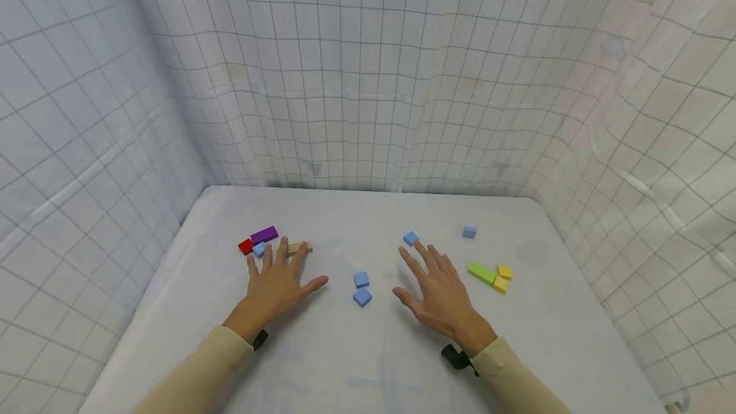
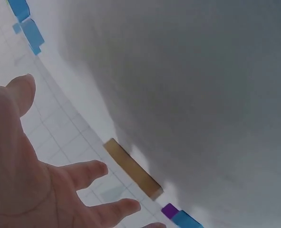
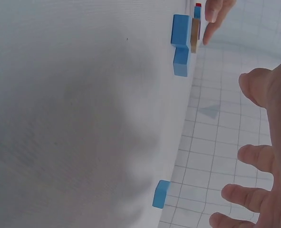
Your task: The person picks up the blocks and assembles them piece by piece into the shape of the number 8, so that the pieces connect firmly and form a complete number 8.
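My left hand [image 1: 276, 289] hovers with spread fingers over the left part of the table, holding nothing. Just beyond its fingertips lie a tan wooden block [image 1: 299, 248], a small blue block [image 1: 259, 250], a red block [image 1: 246, 246] and a long purple block [image 1: 264, 235]. My right hand [image 1: 443, 296] is also spread and holds nothing; a blue block [image 1: 411, 238] lies just past its fingertips. Between the hands sit two blue blocks, one nearer [image 1: 362, 297] and one farther [image 1: 361, 279]. In the left wrist view the tan block [image 2: 133, 168] is apart from the fingers.
Right of the right hand are a long green block [image 1: 482, 273] and two yellow blocks, one [image 1: 504, 272] behind the other [image 1: 501, 284]. Another blue block [image 1: 469, 232] lies farther back. A white cloth covers the table [image 1: 345, 350]; gridded curtains [image 1: 368, 82] surround its back and sides.
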`<state>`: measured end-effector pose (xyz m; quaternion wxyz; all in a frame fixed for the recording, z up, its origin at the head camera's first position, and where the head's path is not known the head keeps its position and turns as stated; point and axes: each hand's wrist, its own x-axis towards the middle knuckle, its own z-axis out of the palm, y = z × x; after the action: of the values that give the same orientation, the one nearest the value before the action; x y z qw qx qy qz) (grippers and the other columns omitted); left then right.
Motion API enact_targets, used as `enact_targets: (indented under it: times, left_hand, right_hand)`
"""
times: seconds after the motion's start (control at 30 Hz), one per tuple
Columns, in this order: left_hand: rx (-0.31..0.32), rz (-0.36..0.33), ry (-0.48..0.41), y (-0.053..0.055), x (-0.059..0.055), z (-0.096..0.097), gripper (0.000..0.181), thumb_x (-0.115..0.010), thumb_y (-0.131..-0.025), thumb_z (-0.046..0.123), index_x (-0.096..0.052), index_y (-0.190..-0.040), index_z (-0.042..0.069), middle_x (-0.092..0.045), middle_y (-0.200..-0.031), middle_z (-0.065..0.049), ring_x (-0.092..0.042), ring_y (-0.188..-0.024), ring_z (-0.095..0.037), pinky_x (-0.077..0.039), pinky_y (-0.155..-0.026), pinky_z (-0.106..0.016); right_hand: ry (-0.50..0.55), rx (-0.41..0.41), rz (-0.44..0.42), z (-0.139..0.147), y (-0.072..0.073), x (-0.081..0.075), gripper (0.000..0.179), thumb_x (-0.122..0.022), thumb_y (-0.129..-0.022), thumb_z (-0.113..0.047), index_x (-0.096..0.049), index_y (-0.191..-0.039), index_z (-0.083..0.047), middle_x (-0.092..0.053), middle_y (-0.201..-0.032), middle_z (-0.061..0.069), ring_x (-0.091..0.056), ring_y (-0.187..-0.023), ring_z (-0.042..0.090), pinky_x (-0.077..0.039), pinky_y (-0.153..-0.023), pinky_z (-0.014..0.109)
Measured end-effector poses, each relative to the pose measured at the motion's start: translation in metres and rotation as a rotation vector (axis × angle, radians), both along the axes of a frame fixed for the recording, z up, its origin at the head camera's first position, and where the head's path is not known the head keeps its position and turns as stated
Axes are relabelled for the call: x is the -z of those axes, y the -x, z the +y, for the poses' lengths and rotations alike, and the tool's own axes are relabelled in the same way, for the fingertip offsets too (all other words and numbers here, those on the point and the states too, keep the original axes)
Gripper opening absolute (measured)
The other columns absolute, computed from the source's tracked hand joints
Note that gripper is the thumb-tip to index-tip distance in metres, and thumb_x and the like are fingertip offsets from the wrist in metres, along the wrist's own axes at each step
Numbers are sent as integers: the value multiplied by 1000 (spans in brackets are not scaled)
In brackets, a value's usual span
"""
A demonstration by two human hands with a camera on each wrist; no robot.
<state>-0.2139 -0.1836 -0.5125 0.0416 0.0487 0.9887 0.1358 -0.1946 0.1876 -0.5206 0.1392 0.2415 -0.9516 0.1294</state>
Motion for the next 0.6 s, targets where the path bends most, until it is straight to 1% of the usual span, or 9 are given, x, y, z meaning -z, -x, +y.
enact_targets:
  times: [0.17, 0.37, 0.6]
  left_hand:
    - [2, -17, -11, 4, 1, -7, 102, -62, -108, 79, -41, -181, 11, -23, -188, -38, -18, -172, -72, -5, -135, -92]
    - [32, 34, 6, 7, 6, -9, 95, -63, -111, 72, -46, -178, 6, -34, -185, -37, -26, -172, -69, -13, -136, -91]
    - [68, 60, 14, 12, 5, -8, 93, -63, -112, 71, -51, -174, 2, -42, -181, -36, -37, -168, -67, -25, -136, -87]
  right_hand:
    - [0, -31, 39, -3, 2, -1, 80, -78, -110, -53, -52, -177, -18, -53, -179, 24, -53, -163, 56, -46, -132, 72]
    - [2, -56, 73, -7, 6, 0, 74, -79, -110, -50, -58, -173, -17, -57, -176, 21, -59, -159, 49, -53, -127, 68]
    - [24, -66, 74, -13, 10, 6, 66, -80, -111, -44, -63, -168, -16, -62, -171, 19, -64, -153, 44, -60, -119, 65]
